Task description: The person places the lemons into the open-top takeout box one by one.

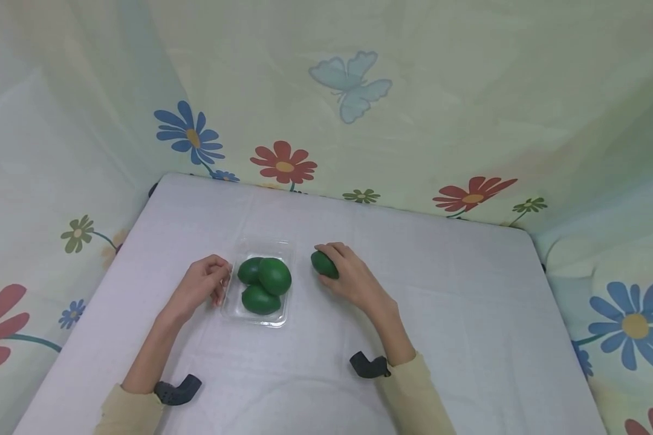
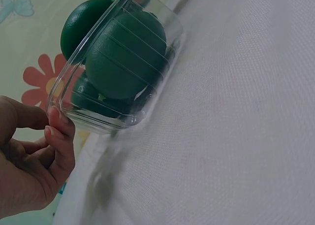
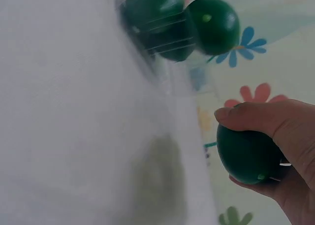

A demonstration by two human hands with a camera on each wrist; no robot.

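A clear plastic container (image 1: pixel 257 319) sits left of the table's middle, with three dark green limes (image 1: pixel 275 276) piled in it. At its left side, my left hand (image 1: pixel 202 284) pinches the rim between thumb and fingertips, as the left wrist view shows at the container's corner (image 2: pixel 58 94). To the right of the container, my right hand (image 1: pixel 354 279) grips another lime (image 1: pixel 323 264) from the right. That lime (image 3: pixel 248 156) lies between thumb and fingers in the right wrist view, held up off the white cloth.
A white cloth covers the table (image 1: pixel 468 326). Behind it and at both sides hangs a pale curtain (image 1: pixel 413 109) printed with flowers and a butterfly. A dark wrist device (image 1: pixel 178 390) is on the left forearm and a similar device (image 1: pixel 369 366) on the right.
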